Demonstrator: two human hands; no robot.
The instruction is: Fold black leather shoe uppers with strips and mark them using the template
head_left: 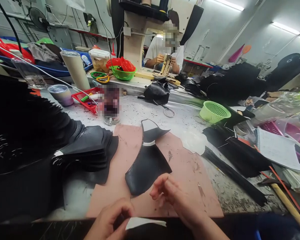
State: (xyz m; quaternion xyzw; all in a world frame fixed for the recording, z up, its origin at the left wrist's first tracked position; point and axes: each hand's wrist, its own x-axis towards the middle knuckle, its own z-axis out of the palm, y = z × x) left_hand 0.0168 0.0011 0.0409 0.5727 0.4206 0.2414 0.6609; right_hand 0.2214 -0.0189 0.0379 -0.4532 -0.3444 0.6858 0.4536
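My left hand (115,215) is at the table's front edge, its thumb and curled fingers closed on a black leather piece (142,233) with a white strip (146,222) along its top edge. Most of that piece falls below the picture. My right hand (172,193) hovers just right of it, fingers loosely bent and apart, with nothing seen between them. Beyond both hands, a curved black leather piece (150,166) with white strips at its top lies on a pink sheet (187,166). A pile of similar black pieces (90,143) rises at the left.
Behind the sheet stand a glass jar (111,118), a red basket (87,100) and a tumbler (75,70). A green basket (215,111), black strips (233,176), a notebook (277,148) and a wooden-handled hammer (290,206) lie rightward. A person in white (153,48) works behind a sewing machine (133,40).
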